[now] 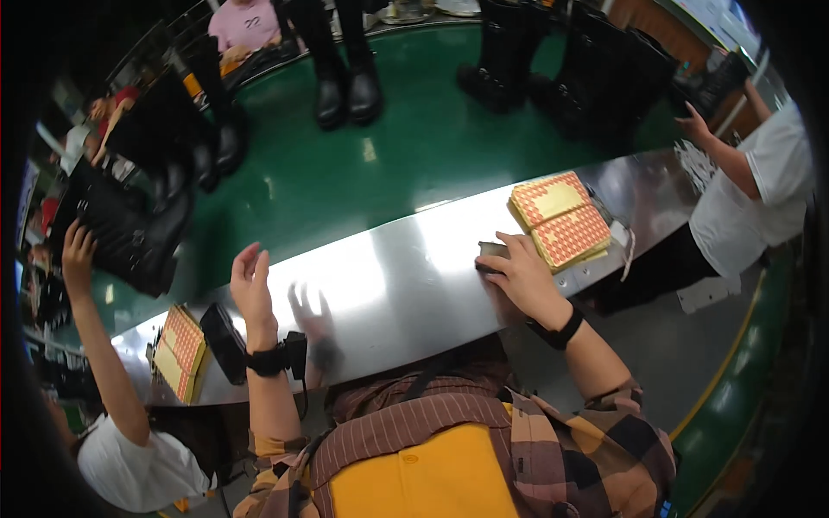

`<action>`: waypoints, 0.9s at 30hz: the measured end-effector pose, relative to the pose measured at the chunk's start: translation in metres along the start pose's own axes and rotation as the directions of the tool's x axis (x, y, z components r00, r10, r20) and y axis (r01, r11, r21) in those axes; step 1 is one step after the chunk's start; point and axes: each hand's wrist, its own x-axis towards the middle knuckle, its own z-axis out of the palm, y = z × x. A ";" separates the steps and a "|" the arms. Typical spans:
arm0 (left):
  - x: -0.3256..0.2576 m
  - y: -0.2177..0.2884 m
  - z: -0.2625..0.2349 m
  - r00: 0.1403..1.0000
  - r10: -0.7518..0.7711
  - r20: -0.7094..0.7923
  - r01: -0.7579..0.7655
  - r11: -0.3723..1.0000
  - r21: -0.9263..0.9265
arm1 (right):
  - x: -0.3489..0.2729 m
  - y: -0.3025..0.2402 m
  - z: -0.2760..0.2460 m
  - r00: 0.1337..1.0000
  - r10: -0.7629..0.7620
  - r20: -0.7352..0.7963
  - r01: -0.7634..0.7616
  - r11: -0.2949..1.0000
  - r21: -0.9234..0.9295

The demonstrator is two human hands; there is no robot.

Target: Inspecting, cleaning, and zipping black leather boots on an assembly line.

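My left hand [252, 289] is raised over the near edge of the metal bench, fingers apart, with nothing in it. A black band with a small dark box circles that wrist. My right hand [525, 274] rests over the bench, its fingers curled around a small dark grey block [494, 251] whose exact kind I cannot make out. Just beyond that hand lies a stack of red-and-gold patterned paper packets [561, 217]. Nearest to my left hand is a black box-like device [224, 342] standing on the bench.
A shiny steel bench [345, 276] runs before me, along a green belt [380, 181]. Tall black boots [347, 91] stand on the belt. At left a person's hand [78, 250] holds a black boot [121, 229]. Another patterned stack [180, 354] lies there. A person [751, 181] works at right.
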 end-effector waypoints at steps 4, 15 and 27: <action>-0.043 0.014 0.027 0.952 -0.125 0.279 0.173 0.973 -0.155 | -0.004 0.001 0.004 0.994 0.076 0.082 -0.081 0.995 0.054; -0.065 0.004 0.040 0.825 -0.346 0.447 0.433 0.895 -0.108 | -0.002 0.064 -0.066 0.878 0.456 -0.143 -0.478 0.852 -0.216; -0.035 0.011 0.065 0.715 -0.297 0.633 0.497 0.853 -0.162 | 0.044 0.045 -0.099 0.973 0.143 -0.180 -0.162 0.982 -0.095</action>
